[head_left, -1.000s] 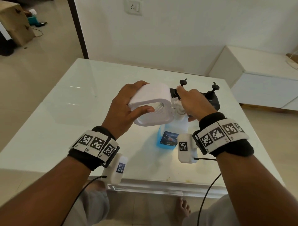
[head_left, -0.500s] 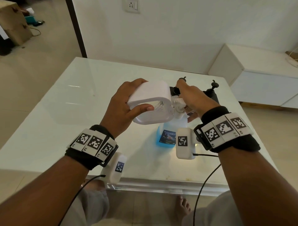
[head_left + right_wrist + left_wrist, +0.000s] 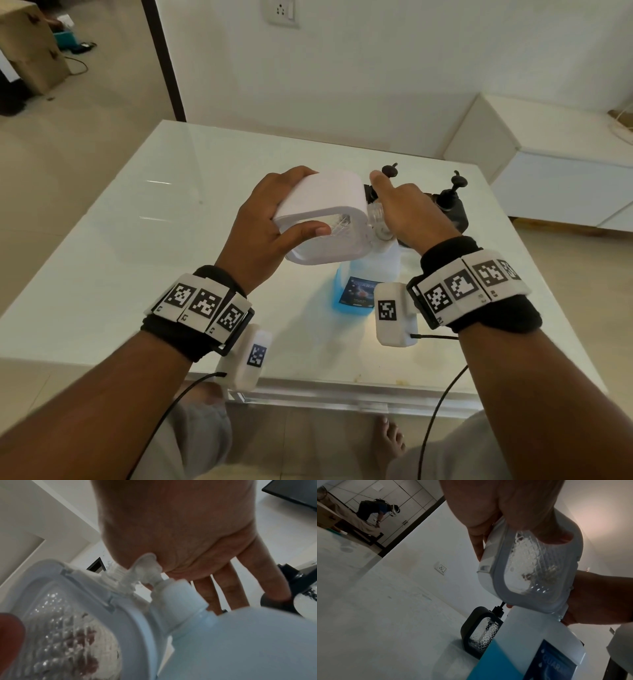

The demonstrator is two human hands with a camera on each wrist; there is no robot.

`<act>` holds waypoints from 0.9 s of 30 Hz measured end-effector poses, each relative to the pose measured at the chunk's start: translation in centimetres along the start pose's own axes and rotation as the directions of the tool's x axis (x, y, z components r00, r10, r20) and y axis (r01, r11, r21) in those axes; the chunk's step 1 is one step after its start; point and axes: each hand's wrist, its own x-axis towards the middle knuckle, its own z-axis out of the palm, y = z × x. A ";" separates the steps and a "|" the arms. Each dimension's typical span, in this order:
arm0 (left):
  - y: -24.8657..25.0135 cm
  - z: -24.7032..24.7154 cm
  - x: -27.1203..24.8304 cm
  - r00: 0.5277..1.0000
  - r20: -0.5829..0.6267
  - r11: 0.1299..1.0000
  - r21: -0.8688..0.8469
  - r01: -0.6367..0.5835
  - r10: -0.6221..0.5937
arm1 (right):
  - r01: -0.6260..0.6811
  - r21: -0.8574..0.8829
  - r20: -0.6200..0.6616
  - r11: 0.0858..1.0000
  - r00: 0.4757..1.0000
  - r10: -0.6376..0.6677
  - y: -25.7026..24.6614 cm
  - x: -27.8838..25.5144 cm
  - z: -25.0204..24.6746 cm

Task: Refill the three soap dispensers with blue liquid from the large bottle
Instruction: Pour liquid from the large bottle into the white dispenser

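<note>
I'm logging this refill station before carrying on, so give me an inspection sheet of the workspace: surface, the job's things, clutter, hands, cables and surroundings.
Surface: glossy white table, small stains near its front edge.
Job's things: white dispenser held tipped on its side above the large bottle, which stands with blue liquid low inside; two black dispensers stand behind.
Clutter: nothing seen.
Hands: left hand grips the white dispenser's body; right hand is at its clear pump, grip unclear.
Cables: black leads hang from both wrist cameras.
Surroundings: wall socket, white cabinet, cardboard box on the floor.
</note>
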 end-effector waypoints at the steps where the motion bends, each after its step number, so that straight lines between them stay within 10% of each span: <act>1: 0.0 0.0 0.0 1.000 0.004 1.000 -0.001 0.001 -0.001 | 0.025 -0.035 -0.003 0.999 1.000 -0.025 0.1 0.0 0.0; 27: 0.1 -0.2 0.0 0.998 -0.025 0.998 -0.025 -0.051 0.050 | 0.190 -0.177 0.039 0.966 0.982 -0.186 0.5 0.3 -0.4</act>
